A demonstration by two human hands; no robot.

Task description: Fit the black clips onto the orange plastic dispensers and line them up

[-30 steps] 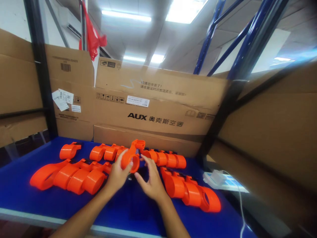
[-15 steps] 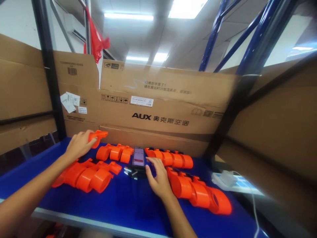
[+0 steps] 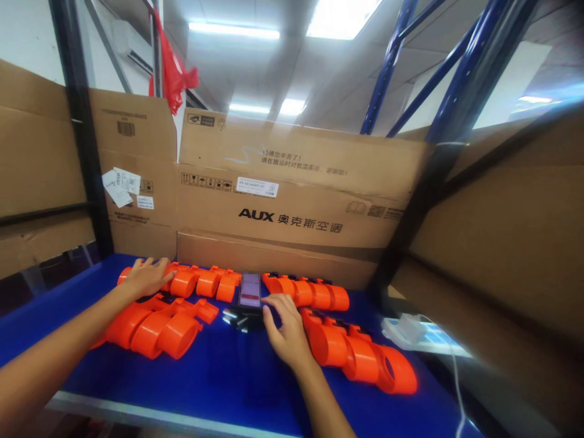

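Cardboard box marked "AUX"; L hand on orange parts.

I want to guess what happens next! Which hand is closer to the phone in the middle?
Right, probably. The right hand has fingertips beside the small upright phone, while the left hand rests away on the orange plastic parts at the back left.
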